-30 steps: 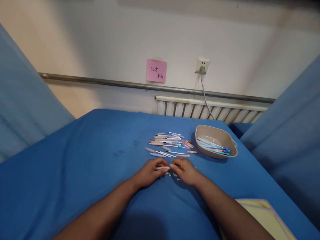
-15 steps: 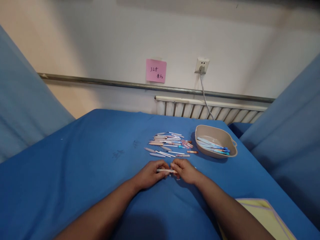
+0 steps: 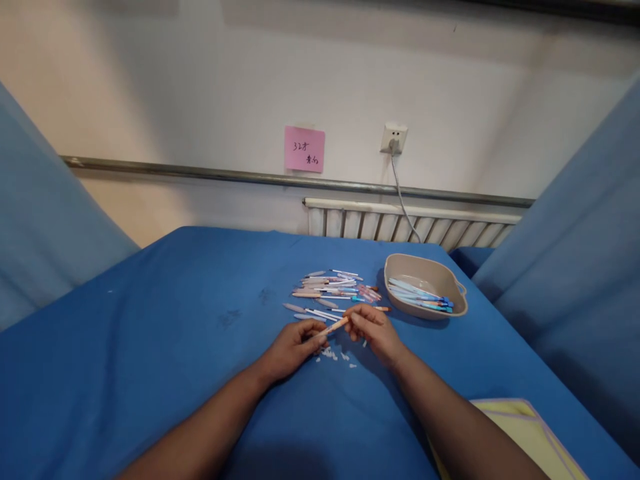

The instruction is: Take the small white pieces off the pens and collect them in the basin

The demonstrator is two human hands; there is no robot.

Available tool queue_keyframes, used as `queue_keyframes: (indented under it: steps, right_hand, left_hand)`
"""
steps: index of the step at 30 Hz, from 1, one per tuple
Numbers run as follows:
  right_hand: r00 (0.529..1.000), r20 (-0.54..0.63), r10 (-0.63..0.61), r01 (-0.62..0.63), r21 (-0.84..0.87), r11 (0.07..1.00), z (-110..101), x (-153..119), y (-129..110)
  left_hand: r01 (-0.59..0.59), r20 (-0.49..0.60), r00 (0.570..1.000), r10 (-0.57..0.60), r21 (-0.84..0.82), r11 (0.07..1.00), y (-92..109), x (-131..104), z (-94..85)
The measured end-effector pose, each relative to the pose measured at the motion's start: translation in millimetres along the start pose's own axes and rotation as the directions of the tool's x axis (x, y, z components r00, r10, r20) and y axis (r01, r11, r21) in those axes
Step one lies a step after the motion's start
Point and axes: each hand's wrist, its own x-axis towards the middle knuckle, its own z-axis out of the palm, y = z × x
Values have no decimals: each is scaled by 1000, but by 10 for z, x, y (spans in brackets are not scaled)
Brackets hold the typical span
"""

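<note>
Between my two hands runs a pale orange pen barrel, tilted up toward the right. My left hand pinches its lower end, and my right hand grips the upper end with thumb and fingers. Below them, several small white bits are scattered on the blue cloth. Just beyond my hands lies a loose spread of pen parts: pale barrels, thin white refills and small coloured pieces. My fingers partly cover the nearest ones.
A beige basket holding several pens with blue ends stands to the right of the spread. A yellow cloth lies by my right forearm. Behind the table are a radiator and a plugged-in cord; blue curtains hang at both sides.
My right hand has moved slightly up, and the pen barrel, level before, now slants upward to the right. The white bits beneath show more plainly. The view has shifted a little.
</note>
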Motion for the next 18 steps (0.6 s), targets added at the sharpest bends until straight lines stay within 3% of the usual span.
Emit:
queue_keyframes:
  steps: [7,13,16,18]
  right_hand:
    - [999,8,-49,50,-121,991,108,-29,-111]
    - [973,-220,-72,-19,-385,923,-265,29,-199]
    - [971,-237,-17,-128,-584,802,-496,-30,-208]
    - [980,-200,26,-169,-745,646,-582,-102,-222]
  left_hand:
    - [-28,-5,1000,29,83,996,-5,0,-3]
    - [-18,-47,999,17,-21,1000,-18,44,-16]
    - [-16,-75,997,11,-67,998,-31,66,-14]
    - [-20,-88,996,11,-95,995,-25,73,-5]
